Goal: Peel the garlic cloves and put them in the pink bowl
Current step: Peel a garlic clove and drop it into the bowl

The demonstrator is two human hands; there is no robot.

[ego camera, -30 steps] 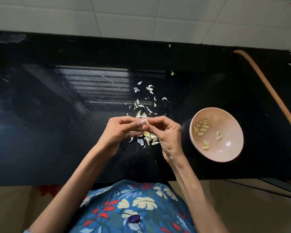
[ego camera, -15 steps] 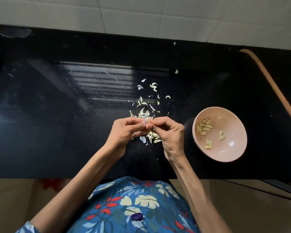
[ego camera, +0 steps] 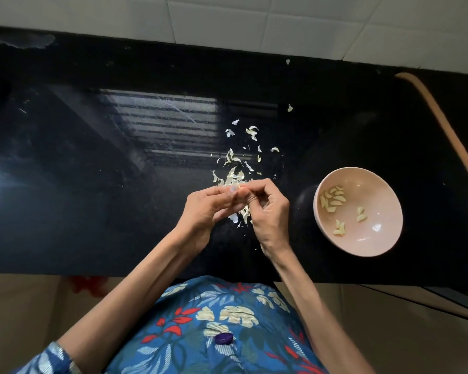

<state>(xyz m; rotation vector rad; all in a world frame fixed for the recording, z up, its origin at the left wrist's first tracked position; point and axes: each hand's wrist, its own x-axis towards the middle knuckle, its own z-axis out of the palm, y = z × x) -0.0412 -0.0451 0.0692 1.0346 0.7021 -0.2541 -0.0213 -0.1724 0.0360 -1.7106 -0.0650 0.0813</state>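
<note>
My left hand [ego camera: 208,209] and my right hand [ego camera: 268,211] meet fingertip to fingertip over the black counter, pinching a small garlic clove [ego camera: 241,188] between them; most of the clove is hidden by the fingers. The pink bowl [ego camera: 381,247] sits on the counter to the right of my right hand, with several peeled cloves [ego camera: 331,201] inside. A scatter of garlic skins [ego camera: 234,176] lies on the counter just beyond and under my hands.
The glossy black counter [ego camera: 92,184] ends at a front edge close to my body. White tiles [ego camera: 254,20] form the back wall. A curved orange-brown strip [ego camera: 449,125] runs along the right side. Stray skin flakes [ego camera: 289,107] lie farther back.
The hands have stayed together working the clove, with the right fingers shifting slightly. The view has tilted a little; the bowl and skins lie as before.
</note>
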